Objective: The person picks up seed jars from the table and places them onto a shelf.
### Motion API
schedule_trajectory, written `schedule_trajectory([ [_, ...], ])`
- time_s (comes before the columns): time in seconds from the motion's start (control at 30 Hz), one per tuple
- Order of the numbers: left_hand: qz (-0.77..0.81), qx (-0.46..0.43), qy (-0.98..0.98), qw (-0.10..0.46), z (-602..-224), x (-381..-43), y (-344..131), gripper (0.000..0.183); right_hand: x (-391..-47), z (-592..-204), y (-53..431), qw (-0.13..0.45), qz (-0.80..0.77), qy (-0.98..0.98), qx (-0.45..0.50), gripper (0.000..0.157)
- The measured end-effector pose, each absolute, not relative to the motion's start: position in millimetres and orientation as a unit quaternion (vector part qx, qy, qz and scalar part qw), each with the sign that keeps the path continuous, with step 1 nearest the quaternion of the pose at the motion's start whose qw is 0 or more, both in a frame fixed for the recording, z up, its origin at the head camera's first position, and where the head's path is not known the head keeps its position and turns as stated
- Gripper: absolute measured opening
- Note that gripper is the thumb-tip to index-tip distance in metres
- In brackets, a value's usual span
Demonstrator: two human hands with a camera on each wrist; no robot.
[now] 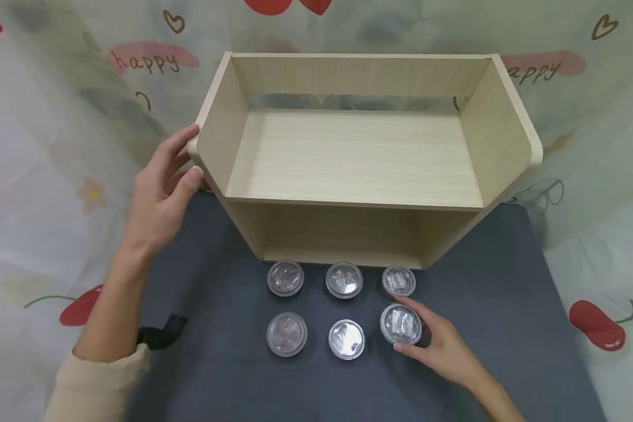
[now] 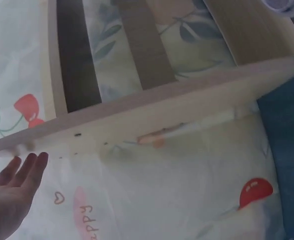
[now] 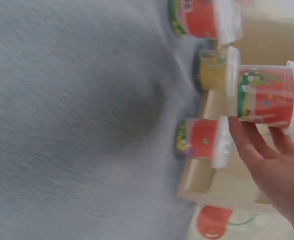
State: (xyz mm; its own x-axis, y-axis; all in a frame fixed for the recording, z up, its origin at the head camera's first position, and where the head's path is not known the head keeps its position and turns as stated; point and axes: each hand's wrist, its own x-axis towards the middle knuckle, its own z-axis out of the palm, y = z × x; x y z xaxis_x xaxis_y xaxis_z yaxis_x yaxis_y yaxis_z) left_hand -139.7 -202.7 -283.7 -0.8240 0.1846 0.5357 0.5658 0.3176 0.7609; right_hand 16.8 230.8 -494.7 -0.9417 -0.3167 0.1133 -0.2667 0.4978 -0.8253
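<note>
My right hand (image 1: pixel 440 346) holds a small tub (image 1: pixel 401 323) with a clear lid, thumb on its near side and fingers on its far side. In the right wrist view this tub (image 3: pixel 269 95) has a red and green label and is raised off the dark cloth. Just behind it in the head view is another lidded tub (image 1: pixel 398 280). My left hand (image 1: pixel 160 187) touches the left side panel (image 1: pixel 211 135) of a pale wooden shelf (image 1: pixel 353 158). In the left wrist view, the fingers (image 2: pixel 32 175) are extended against the panel's outer face.
Several more tubs stand before the shelf, including a back-left tub (image 1: pixel 285 278) and a front-middle tub (image 1: pixel 346 339). A dark grey cloth (image 1: pixel 216 363) covers the table. Patterned fabric (image 1: pixel 58 193) hangs behind and beside it. A black strap (image 1: pixel 163 333) shows near the left sleeve.
</note>
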Motion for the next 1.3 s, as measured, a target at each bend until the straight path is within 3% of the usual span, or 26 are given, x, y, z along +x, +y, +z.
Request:
schedule_trajectory([
  [0.27,-0.612,-0.218,-0.747,0.144,-277,-146,-203,0.049,-12,-457,223,0.042,-0.526,0.824,-0.208,0.074],
  [0.53,-0.681,-0.188,-0.697,0.122,-271,-156,-202,0.035,-37,-412,217,0.062,-0.509,0.821,-0.249,0.074],
  [1.1,-0.702,-0.163,-0.686,0.104,-267,-169,-189,0.035,-62,-329,193,0.057,-0.469,0.835,-0.281,0.075],
  [1.3,-0.704,-0.147,-0.684,0.126,-274,-170,-182,0.033,-70,-313,183,0.05,-0.463,0.837,-0.288,0.075],
])
